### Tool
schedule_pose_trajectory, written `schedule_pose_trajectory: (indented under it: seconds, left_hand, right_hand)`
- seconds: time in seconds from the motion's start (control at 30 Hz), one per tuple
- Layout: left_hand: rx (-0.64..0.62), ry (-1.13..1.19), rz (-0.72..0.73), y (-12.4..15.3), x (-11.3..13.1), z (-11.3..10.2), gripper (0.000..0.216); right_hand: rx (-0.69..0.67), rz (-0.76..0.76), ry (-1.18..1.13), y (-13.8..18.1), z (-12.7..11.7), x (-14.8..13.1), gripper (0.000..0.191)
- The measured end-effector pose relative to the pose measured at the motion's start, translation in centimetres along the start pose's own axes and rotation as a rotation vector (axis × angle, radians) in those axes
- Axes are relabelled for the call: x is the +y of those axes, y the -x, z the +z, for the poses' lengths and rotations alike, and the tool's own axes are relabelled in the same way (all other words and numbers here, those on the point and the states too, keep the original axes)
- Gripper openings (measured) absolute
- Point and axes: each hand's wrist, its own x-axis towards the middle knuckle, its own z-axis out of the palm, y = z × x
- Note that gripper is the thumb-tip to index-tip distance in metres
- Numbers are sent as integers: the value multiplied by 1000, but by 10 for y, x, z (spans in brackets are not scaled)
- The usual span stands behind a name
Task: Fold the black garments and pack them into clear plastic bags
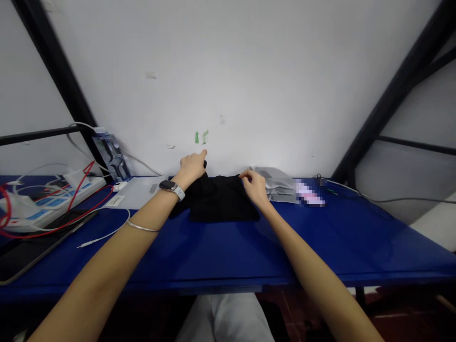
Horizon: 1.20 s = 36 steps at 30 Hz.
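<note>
A folded black cloth (pixel 219 202) lies on the blue table (pixel 221 256) near the white wall. My left hand (pixel 192 167), with a watch on its wrist, pinches the cloth's far left corner, fingers closed on the fabric. My right hand (pixel 253 184) pinches the far right corner of the same cloth, fingers curled on its edge. Both forearms reach forward across the table.
Clear plastic bags (pixel 276 187) lie right of the cloth. A white sheet (pixel 137 192) lies to its left, then a power strip (pixel 53 202) with red and white cables (pixel 76 221). A dark tablet (pixel 32 249) sits at the left edge. Black frame bars (pixel 388 102) slant beside the wall.
</note>
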Motion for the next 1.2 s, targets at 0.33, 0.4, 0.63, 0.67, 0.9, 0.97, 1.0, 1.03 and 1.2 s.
schedule_pose_trajectory:
  seconds: [0.33, 0.4, 0.63, 0.67, 0.9, 0.97, 1.0, 1.03, 1.2]
  left_hand:
    - [-151, 346, 190, 13, 70, 34, 51]
    - [-142, 433, 176, 10, 55, 30, 45]
    - [-31, 187, -45, 7, -70, 33, 49]
    - [-52, 137, -93, 9, -90, 38, 50]
    - [-104, 51, -252, 34, -176, 73, 48]
    - [-128, 15, -266, 37, -181, 76, 45]
    - [-141, -4, -275, 38, -181, 77, 42]
    - [-146, -24, -285, 39, -180, 77, 40]
    - [-108, -90, -315, 42, -177, 80, 25]
  right_hand:
    - [-35, -41, -12, 6, 3, -8, 25]
    - [-20, -44, -7, 8, 4, -11, 26]
    - [-257, -131, -1, 20, 26, -24, 38]
    - [-295, -159, 7, 22, 31, -28, 43]
    - [-607, -226, 174, 37, 58, -41, 85]
    - [-693, -237, 235, 42, 61, -39, 93]
    - [-716, -241, 260, 44, 62, -37, 94]
    - [-725, -240, 279, 45, 62, -37, 94]
    - [-704, -199, 292, 46, 65, -37, 85]
